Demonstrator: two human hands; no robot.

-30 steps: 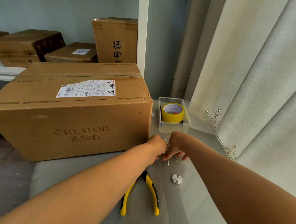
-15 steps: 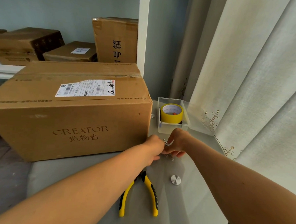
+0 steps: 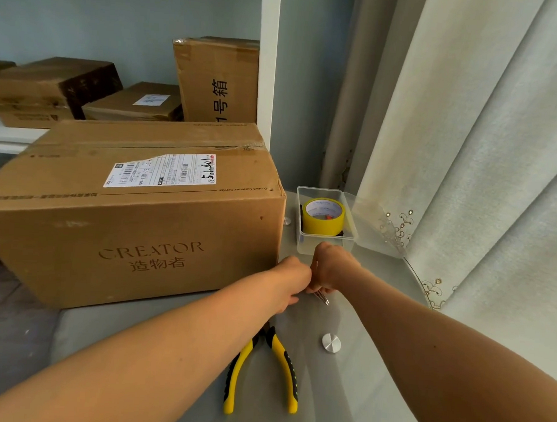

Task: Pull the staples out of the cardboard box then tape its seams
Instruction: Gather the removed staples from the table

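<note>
Your left hand (image 3: 294, 278) and right hand (image 3: 332, 268) meet just beside the lower right corner of the cardboard box (image 3: 131, 216), low over the counter (image 3: 362, 312). Both are curled. The right hand pinches thin bright metal pieces (image 3: 321, 297) whose ends stick out below it toward the counter; I judge these to be pulled staples, though they are too small to confirm. The left hand is closed against the right, apparently steadying or passing the same pieces; its fingers are turned away from the camera, so what exactly they grip cannot be told.

The box sits on the counter's left part, long face toward you, shipping label (image 3: 163, 171) on top. Its top seam already carries brown tape.

The yellow-handled pliers (image 3: 262, 368) lie set down on the counter, handles toward you, within easy reach beneath your left forearm. That placement suggests pulling is paused or finished while you gather loose metal.

The yellow tape roll (image 3: 323, 215) stands in an open clear plastic tub (image 3: 325, 245), just beyond your right hand and right of the box. The tub looks a likely drop for the pieces.

A small round metal disc (image 3: 331, 342) lies on the counter near the pliers. Taping has not begun.
</note>
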